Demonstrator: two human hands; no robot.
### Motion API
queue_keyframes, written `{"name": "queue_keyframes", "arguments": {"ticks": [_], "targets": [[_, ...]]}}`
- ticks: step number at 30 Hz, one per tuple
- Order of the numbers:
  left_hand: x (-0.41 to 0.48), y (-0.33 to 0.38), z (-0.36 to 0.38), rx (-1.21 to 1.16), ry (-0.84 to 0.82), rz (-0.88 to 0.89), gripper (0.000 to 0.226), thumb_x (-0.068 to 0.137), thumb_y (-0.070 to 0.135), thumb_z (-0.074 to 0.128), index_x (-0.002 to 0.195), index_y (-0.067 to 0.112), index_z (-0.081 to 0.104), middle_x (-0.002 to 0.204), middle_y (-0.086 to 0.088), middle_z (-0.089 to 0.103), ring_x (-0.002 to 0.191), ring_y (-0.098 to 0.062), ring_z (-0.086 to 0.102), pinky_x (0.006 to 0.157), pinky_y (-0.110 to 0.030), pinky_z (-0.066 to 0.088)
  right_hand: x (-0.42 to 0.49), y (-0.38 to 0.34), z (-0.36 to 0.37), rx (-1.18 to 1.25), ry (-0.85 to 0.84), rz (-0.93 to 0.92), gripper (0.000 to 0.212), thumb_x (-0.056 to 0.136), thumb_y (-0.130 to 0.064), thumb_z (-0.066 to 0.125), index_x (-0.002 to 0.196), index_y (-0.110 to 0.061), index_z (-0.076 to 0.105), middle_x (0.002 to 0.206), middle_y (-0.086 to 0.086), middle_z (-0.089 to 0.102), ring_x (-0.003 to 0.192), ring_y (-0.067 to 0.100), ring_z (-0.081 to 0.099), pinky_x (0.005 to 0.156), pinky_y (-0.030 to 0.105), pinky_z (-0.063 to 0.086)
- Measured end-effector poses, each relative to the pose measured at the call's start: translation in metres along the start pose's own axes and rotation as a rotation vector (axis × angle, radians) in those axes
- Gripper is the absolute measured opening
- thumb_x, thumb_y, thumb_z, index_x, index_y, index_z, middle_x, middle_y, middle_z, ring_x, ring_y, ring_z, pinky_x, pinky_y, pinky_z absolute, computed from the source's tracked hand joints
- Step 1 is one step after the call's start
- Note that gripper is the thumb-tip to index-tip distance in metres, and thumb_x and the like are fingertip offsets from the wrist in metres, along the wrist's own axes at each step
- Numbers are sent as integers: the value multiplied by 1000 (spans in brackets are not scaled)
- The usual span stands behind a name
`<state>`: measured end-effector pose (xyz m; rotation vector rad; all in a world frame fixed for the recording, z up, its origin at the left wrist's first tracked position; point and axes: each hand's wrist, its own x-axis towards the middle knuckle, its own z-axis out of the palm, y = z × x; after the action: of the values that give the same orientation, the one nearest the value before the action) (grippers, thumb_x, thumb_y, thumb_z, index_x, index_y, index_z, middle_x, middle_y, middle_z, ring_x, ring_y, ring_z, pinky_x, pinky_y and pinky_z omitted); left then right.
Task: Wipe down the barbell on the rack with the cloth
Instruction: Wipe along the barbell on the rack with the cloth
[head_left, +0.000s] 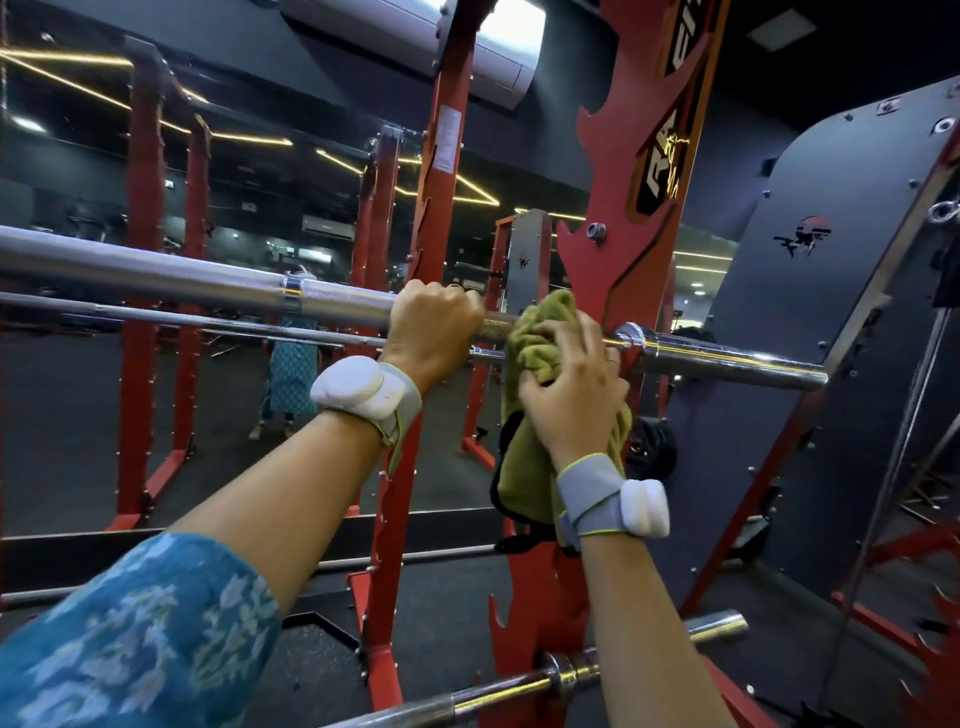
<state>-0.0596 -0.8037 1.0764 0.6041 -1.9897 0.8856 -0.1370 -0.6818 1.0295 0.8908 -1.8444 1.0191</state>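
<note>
We see a long silver barbell (208, 283) lying across the red rack (623, 244). Our left hand (434, 325) grips it just beside the rack; our right hand (576, 395) clutches the crumpled green cloth (535, 343) against it.

Barbell (156, 270): silver, chrome-bright at the right end.
Cloth (535, 343), centre of frame: plain olive green.
Rack (613, 260) uprights: red, with a black-and-orange logo plate at upper centre.
Side panel (831, 260), right: dark grey.
Sleeve (130, 639), lower left: teal-blue with a pale leaf print.
Wrist bands (402, 397): grey, lime-edged, carrying white modules.
</note>
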Motion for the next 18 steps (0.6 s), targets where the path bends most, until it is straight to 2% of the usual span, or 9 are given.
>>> {"name": "queue_keyframes", "arguments": {"ticks": [3, 8, 10, 12, 14, 16, 18], "targets": [[-3, 3, -3, -5, 18, -9, 23, 42, 23, 80, 49, 20, 59, 45, 4, 57, 38, -16, 55, 48, -18, 36, -8, 5, 1, 7, -11, -60, 46, 68, -29, 54, 113, -24, 61, 139, -1, 46, 109, 35, 47, 82, 45, 41], [-2, 6, -2, -26, 20, -40, 20, 43, 21, 77, 51, 20, 59, 47, 4, 57, 42, -17, 55, 52, -19, 33, 0, 32, -7, -23, -5, 187, 37, 74, -18, 60, 110, -23, 58, 134, -3, 45, 109, 34, 46, 86, 45, 37], [-1, 8, 0, -34, 58, -68, 14, 55, 21, 74, 63, 20, 63, 58, 1, 63, 54, -20, 59, 59, -24, 37, 7, 31, -9, 13, -4, 232, 37, 75, -17, 60, 111, -22, 57, 136, -1, 43, 111, 34, 44, 89, 47, 37], [0, 15, 1, -75, 20, -79, 11, 74, 20, 63, 84, 17, 63, 79, -4, 68, 74, -24, 62, 68, -30, 37, 11, 28, -6, 9, -7, 188, 40, 76, -18, 60, 115, -22, 56, 142, 0, 39, 116, 35, 42, 90, 48, 37], [1, 20, -1, -124, 3, -77, 15, 83, 17, 55, 96, 14, 60, 93, -7, 67, 87, -27, 62, 73, -33, 36, 8, 22, -3, -16, -1, 83, 43, 74, -20, 60, 117, -22, 57, 144, 0, 38, 116, 36, 42, 88, 48, 37], [9, 23, -6, -151, -29, -71, 17, 85, 18, 55, 100, 14, 61, 98, -7, 66, 92, -28, 61, 72, -33, 33, 1, 19, 1, -24, 5, -20, 47, 69, -25, 57, 116, -22, 58, 143, 0, 41, 111, 37, 44, 84, 48, 39], [20, 27, -7, -149, -72, -26, 18, 86, 22, 57, 101, 14, 63, 98, -5, 66, 91, -27, 63, 66, -32, 32, -3, 24, 3, -12, 11, -20, 50, 66, -28, 52, 115, -22, 59, 142, 0, 43, 110, 37, 46, 85, 49, 41]]}}
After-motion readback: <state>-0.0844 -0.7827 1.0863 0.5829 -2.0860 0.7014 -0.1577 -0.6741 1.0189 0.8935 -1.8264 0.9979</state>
